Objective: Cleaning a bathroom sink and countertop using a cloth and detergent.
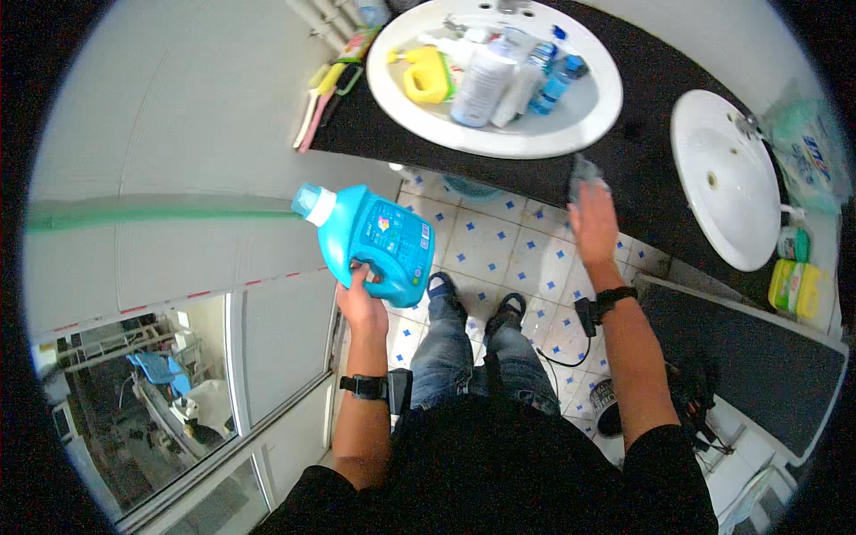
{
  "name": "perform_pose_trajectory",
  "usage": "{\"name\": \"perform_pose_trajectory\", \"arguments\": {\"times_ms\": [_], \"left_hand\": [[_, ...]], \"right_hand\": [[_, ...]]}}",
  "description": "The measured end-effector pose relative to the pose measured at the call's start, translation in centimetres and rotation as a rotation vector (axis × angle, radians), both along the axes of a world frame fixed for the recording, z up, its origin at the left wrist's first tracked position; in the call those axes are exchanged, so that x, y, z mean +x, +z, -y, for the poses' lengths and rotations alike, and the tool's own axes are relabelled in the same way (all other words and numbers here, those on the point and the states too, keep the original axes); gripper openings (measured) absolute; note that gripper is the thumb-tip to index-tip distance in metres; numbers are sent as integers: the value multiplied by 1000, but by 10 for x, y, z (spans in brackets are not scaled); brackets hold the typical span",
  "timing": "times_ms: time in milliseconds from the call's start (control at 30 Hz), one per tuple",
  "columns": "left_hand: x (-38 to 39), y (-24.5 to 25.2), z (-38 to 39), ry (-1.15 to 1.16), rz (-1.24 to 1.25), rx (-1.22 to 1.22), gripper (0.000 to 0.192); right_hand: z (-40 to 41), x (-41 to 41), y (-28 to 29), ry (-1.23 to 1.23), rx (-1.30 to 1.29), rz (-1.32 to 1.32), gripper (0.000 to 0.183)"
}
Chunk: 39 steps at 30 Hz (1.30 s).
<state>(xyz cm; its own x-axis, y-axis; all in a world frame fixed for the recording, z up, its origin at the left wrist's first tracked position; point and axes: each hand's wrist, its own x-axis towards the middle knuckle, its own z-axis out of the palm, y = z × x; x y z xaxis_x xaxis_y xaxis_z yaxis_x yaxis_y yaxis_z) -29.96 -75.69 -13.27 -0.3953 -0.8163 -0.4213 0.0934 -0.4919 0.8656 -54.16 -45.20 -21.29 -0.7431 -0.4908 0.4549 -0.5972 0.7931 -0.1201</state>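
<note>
My left hand (364,309) grips the handle of a turquoise plastic detergent jug (394,234). The jug is tilted, its white-collared cap pointing to the upper left, and its printed label faces up. My right hand (595,224) is slightly blurred and holds a grey cloth (585,172) at the front edge of the black countertop (632,144). Just beyond the cloth is a large oval white washbasin (495,144). In this basin lie a yellow jug (426,75), a pale pump-type bottle (483,83) and blue bottles (554,87).
To the right sits a second white basin (725,194), with a yellow bottle (796,287) and a plastic package (806,150) near it. Brushes with coloured handles (321,100) rest at the counter's left end. A dark board (742,361) lies right of my arm; a window (154,394) is at left.
</note>
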Motion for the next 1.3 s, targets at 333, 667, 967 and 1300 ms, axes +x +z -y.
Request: {"name": "perform_pose_trajectory", "arguments": {"times_ms": [333, 667, 967, 1300], "left_hand": [[-21, 0, -25, -19, -81, 82, 32], [-12, -15, 8, -27, 18, 203, 31], [10, -18, 65, -123, 72, 160, 27], [42, -30, 116, -188, 134, 125, 23]], "right_hand": [[-118, -14, 6, -412, -65, 90, 44], [29, 32, 0, -156, -28, 49, 49], [270, 33, 5, 271, -54, 80, 48], [429, 26, 1, 334, -192, 180, 51]]}}
